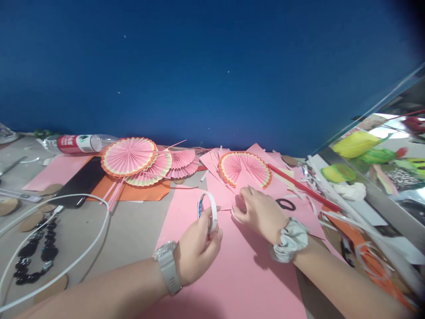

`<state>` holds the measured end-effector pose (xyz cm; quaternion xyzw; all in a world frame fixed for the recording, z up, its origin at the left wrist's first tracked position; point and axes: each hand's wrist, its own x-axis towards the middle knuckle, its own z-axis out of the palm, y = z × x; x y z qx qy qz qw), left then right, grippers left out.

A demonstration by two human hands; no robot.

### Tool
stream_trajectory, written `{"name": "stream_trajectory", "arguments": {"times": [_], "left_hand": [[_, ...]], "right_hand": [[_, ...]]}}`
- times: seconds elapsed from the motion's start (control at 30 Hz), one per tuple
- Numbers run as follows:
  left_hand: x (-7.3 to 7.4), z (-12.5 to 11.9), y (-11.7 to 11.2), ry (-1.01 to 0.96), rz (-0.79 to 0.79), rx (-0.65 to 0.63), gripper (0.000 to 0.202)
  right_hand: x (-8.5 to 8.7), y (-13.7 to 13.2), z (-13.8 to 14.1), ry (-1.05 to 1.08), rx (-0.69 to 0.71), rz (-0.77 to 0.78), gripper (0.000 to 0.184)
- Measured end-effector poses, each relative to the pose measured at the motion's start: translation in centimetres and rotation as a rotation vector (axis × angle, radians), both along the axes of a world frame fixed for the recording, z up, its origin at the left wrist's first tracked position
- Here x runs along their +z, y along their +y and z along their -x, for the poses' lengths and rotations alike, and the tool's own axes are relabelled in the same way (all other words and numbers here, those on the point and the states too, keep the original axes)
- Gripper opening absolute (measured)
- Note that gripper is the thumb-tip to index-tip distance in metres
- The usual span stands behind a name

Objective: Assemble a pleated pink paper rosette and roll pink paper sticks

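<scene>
While a grey table (133, 239) is backed by a dark blue partition (199, 79), one string of black beads (33, 278) is laid out at the far left, near one black smartphone (83, 184). Beyond the phone, one clear plastic bottle (78, 144) with a red label is laid on its side; its contents cannot be made out. Next, at least three pleated paper fans (129, 157) are overlapped. Centrally, one roll of white tape (213, 208) is grasped by the left hand (199, 250) above a large pink sheet (232, 283). One orange-edged fan (244, 166) is placed beyond the right hand (262, 212), whose fingers are curled; whether anything is pinched cannot be told.
</scene>
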<state>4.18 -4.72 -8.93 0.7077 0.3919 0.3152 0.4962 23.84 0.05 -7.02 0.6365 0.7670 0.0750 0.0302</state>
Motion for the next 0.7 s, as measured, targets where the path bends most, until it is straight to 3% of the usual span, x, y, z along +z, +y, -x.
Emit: {"name": "stream_trajectory", "arguments": {"times": [0.13,0.3,0.43,0.7], "left_hand": [[0.0,0.0,0.0,0.001,0.002,-0.004,0.034],[0.0,-0.1,0.0,-0.015,0.005,0.003,0.032],[-0.1,-0.1,0.0,-0.015,0.005,0.009,0.03],[-0.3,-0.2,0.1,-0.022,0.017,0.01,0.033]], "right_hand": [[0.0,-0.1,0.1,0.014,-0.01,-0.007,0.005],[0.4,-0.1,-0.6,0.111,0.021,-0.022,0.01],[0.9,1.1,-2.6,0.322,0.04,-0.012,0.013],[2.3,3.7,-7.5,0.782,-0.144,-0.101,0.022]]}}
